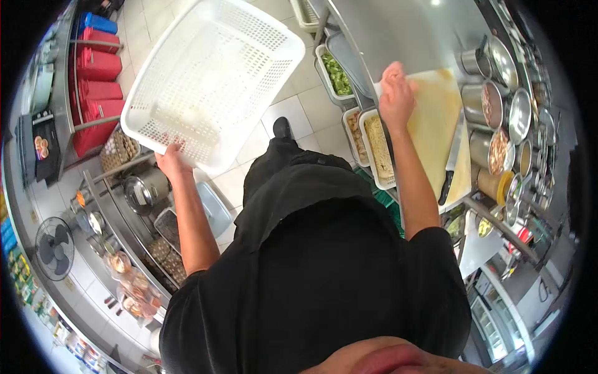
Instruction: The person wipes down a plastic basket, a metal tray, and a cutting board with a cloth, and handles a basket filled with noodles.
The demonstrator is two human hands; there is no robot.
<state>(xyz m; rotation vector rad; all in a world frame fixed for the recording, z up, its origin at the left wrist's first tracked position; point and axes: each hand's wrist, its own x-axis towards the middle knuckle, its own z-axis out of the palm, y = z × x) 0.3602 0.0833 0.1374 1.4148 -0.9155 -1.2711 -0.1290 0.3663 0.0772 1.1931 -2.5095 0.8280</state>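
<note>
White basket: upper left to upper centre of frame, tilted across the view, perforated floor and walls facing the camera. Left grip has it by the rim at the lower-left part of the basket, fingers closed over the edge. Nearly all of the basket lies above and to the right of that grip in frame; hold is at one end, far end reaches the top edge of the picture. Basket is over the tiled floor, clear of the worktop at upper right.

Right grip: upper right of centre, over the near-left edge of the cutting board, well apart from the basket. Fingers curled in; can't tell if it has hold of anything, or if it touches the board. Knife lies on the board along its right side, black handle toward the bottom of frame.

Between basket and board: tub of green vegetables, and lower down a tub of pale yellow food, just left of the right forearm. Metal pots in a row right of the board. Far left: red bins at upper left, lidded pot below the left grip, fan lower left.
</note>
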